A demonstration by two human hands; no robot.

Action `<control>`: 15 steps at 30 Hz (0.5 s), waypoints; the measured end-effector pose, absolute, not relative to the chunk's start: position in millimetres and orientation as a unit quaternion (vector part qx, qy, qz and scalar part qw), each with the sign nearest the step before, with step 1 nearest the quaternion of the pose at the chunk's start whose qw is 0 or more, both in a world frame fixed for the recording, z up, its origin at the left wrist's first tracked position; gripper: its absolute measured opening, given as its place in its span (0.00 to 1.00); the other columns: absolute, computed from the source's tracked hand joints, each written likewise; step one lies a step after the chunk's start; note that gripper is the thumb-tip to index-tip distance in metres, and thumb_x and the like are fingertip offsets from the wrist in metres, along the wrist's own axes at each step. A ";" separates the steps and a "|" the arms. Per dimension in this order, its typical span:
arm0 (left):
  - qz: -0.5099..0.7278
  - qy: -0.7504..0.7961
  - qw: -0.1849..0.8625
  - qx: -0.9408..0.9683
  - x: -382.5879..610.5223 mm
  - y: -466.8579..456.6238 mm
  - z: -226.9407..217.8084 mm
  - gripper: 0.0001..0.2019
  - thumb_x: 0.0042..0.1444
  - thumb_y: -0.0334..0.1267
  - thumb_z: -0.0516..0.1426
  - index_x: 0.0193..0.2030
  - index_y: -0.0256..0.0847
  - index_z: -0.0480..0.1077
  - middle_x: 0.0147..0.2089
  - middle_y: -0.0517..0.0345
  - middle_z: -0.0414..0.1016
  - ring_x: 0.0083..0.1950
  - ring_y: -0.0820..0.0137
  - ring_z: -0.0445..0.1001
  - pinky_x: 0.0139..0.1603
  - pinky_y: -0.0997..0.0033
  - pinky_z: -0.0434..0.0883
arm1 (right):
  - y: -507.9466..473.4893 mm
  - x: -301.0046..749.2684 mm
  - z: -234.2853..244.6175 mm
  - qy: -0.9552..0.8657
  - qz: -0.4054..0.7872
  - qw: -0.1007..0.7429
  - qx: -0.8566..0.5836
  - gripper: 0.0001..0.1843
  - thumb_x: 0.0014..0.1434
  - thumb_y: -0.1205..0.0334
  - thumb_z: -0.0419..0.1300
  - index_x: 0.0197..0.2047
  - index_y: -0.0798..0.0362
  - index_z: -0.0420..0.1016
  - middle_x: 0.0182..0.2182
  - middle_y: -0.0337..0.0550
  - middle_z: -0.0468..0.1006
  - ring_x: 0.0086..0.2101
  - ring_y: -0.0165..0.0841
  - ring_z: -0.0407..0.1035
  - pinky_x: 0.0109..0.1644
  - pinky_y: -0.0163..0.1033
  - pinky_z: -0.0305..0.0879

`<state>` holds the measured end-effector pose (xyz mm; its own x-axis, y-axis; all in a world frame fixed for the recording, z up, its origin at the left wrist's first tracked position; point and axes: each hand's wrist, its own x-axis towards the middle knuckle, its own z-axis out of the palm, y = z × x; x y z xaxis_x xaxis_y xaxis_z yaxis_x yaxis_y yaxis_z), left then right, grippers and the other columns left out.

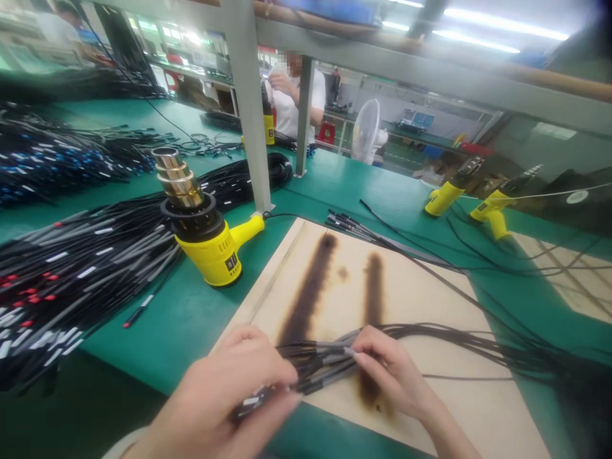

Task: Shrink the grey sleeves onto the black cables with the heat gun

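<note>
My left hand grips the near ends of a bundle of thin black cables with grey sleeves. My right hand pinches the same bundle a little further along, fingertips on a grey sleeve. The bundle lies over a wooden board that bears two long dark scorch marks. The cables trail off to the right across the board. A yellow heat gun stands upright to the left of the board, its metal nozzle pointing up.
A large heap of black cables covers the green table at left. Two more yellow heat guns lie at the back right. A grey post rises behind the board. A person in white works beyond it, near a fan.
</note>
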<state>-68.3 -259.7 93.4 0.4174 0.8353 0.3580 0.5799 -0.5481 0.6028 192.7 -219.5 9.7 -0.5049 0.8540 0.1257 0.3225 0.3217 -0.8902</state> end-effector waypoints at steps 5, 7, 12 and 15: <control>0.182 0.520 0.231 0.802 -92.3 -243.3 74.0 0.09 0.58 0.43 0.52 0.38 0.44 0.71 0.35 0.59 0.74 0.37 0.70 0.70 0.36 0.75 0.67 | -219.0 190.1 -6.2 -0.800 0.343 0.231 -0.434 0.07 0.63 0.61 0.48 0.41 0.51 0.65 0.38 0.44 0.67 0.39 0.32 0.62 0.44 0.39 0.57; 0.159 0.533 0.234 0.798 -97.8 -242.9 60.7 0.13 0.58 0.46 0.51 0.44 0.45 0.71 0.39 0.58 0.75 0.41 0.67 0.71 0.40 0.74 0.67 | -220.4 187.5 -12.6 -0.829 0.285 0.184 -0.444 0.14 0.58 0.58 0.55 0.48 0.50 0.62 0.45 0.46 0.66 0.44 0.37 0.59 0.50 0.45 0.53; 0.172 0.559 0.227 0.779 -106.3 -250.3 40.3 0.21 0.57 0.54 0.49 0.50 0.47 0.70 0.45 0.57 0.74 0.46 0.64 0.71 0.45 0.71 0.68 | -222.8 179.6 -14.2 -0.871 0.198 0.098 -0.438 0.42 0.41 0.54 0.66 0.57 0.52 0.54 0.52 0.47 0.62 0.50 0.42 0.54 0.57 0.52 0.42; 0.188 0.583 0.212 0.762 -112.1 -251.9 38.4 0.22 0.55 0.57 0.50 0.50 0.48 0.71 0.46 0.57 0.74 0.49 0.62 0.70 0.46 0.70 0.69 | -221.2 173.2 -8.4 -0.884 0.180 0.062 -0.426 0.34 0.45 0.63 0.57 0.57 0.54 0.54 0.49 0.47 0.63 0.48 0.39 0.56 0.57 0.50 0.42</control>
